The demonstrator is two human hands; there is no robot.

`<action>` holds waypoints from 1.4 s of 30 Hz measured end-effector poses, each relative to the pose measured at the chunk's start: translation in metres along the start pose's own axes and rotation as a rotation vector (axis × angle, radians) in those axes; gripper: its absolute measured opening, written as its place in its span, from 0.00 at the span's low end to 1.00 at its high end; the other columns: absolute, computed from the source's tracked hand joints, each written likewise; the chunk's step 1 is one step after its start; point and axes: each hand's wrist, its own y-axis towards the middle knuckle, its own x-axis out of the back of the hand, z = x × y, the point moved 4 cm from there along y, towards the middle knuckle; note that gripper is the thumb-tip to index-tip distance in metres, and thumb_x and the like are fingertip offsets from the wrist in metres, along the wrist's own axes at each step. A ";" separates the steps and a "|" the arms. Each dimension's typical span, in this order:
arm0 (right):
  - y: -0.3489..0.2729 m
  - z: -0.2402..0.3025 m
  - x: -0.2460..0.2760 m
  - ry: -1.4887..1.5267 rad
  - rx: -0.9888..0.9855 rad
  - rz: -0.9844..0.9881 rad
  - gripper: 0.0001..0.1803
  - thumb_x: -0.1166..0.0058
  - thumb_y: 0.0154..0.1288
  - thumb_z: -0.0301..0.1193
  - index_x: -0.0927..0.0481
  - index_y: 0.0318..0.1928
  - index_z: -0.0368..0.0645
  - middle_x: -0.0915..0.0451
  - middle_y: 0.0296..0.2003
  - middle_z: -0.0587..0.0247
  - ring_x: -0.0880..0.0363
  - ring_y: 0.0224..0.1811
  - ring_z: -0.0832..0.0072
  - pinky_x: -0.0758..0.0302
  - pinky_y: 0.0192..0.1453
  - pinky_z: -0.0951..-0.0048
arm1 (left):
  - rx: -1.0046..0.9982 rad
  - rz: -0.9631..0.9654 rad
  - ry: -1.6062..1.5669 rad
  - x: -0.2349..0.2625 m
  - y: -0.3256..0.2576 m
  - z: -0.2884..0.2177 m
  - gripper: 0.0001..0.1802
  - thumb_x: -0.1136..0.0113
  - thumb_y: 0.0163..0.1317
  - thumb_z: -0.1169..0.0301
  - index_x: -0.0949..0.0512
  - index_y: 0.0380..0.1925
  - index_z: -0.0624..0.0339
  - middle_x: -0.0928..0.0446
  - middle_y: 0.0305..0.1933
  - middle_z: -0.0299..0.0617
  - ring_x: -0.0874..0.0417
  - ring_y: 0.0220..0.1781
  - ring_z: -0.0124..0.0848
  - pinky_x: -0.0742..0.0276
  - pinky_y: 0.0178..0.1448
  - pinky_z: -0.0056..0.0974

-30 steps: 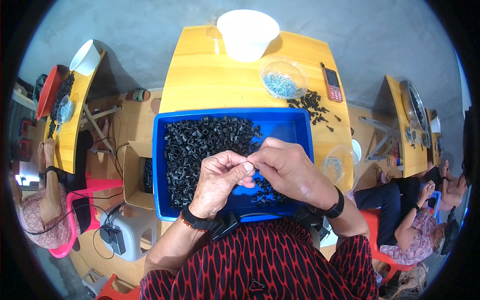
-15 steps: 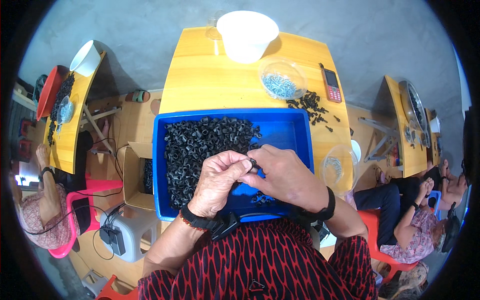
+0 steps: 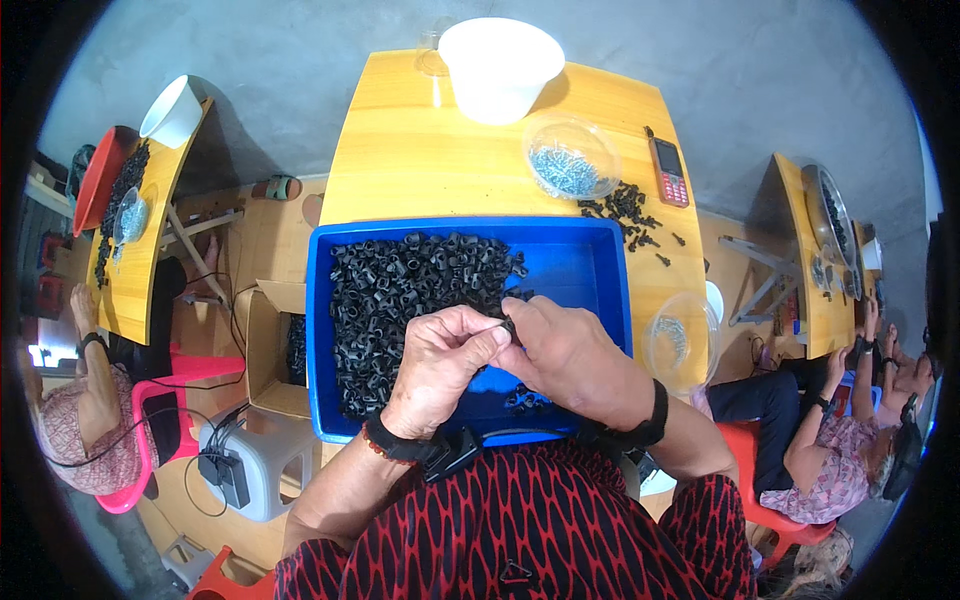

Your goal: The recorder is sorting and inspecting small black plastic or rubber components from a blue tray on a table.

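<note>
My left hand (image 3: pixel 440 365) and my right hand (image 3: pixel 582 352) meet over a blue tray (image 3: pixel 580 275). Thumbs and fingers of both are pinched together around a small black plastic part (image 3: pixel 509 324), mostly covered by the fingertips. Beneath and to the left, a dense heap of small black plastic clips (image 3: pixel 385 310) fills over half of the tray. A few more black pieces (image 3: pixel 524 400) lie on the tray floor under my right hand.
On the wooden table (image 3: pixel 440 170) stand a white tub (image 3: pixel 500 75), a clear bowl of screws (image 3: pixel 565 172), loose black pieces (image 3: pixel 625 210), a phone (image 3: pixel 668 172) and another clear container (image 3: pixel 675 340). A cardboard box (image 3: pixel 275 345) is at left. Co-workers sit at both sides.
My hands stay together over the tray, and the fingers have closed further around the black part. At the right, a co-worker's hands have moved up towards their table.
</note>
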 end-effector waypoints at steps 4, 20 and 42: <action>-0.001 0.002 -0.005 -0.074 0.002 -0.019 0.21 0.40 0.64 0.33 0.27 0.50 0.29 0.23 0.30 0.50 0.18 0.28 0.54 0.20 0.28 0.59 | -0.094 -0.046 0.107 -0.001 0.000 -0.003 0.02 0.37 0.65 0.81 0.18 0.32 0.66 0.16 0.31 0.39 0.18 0.33 0.21 0.20 0.40 0.29; 0.001 -0.010 0.001 0.148 0.032 -0.080 0.24 0.35 0.61 0.32 0.25 0.55 0.34 0.19 0.35 0.50 0.16 0.32 0.56 0.20 0.32 0.60 | -0.096 -0.011 -0.041 -0.004 0.002 -0.008 0.03 0.38 0.67 0.77 0.18 0.38 0.65 0.15 0.36 0.43 0.16 0.36 0.25 0.19 0.44 0.31; 0.000 -0.055 0.002 0.057 -0.017 -0.006 0.10 0.42 0.60 0.21 0.17 0.42 0.34 0.19 0.35 0.48 0.19 0.39 0.51 0.22 0.45 0.59 | -0.586 -0.141 -0.129 0.040 -0.077 -0.058 0.11 0.41 0.70 0.67 0.25 0.48 0.60 0.26 0.30 0.40 0.25 0.30 0.29 0.23 0.33 0.37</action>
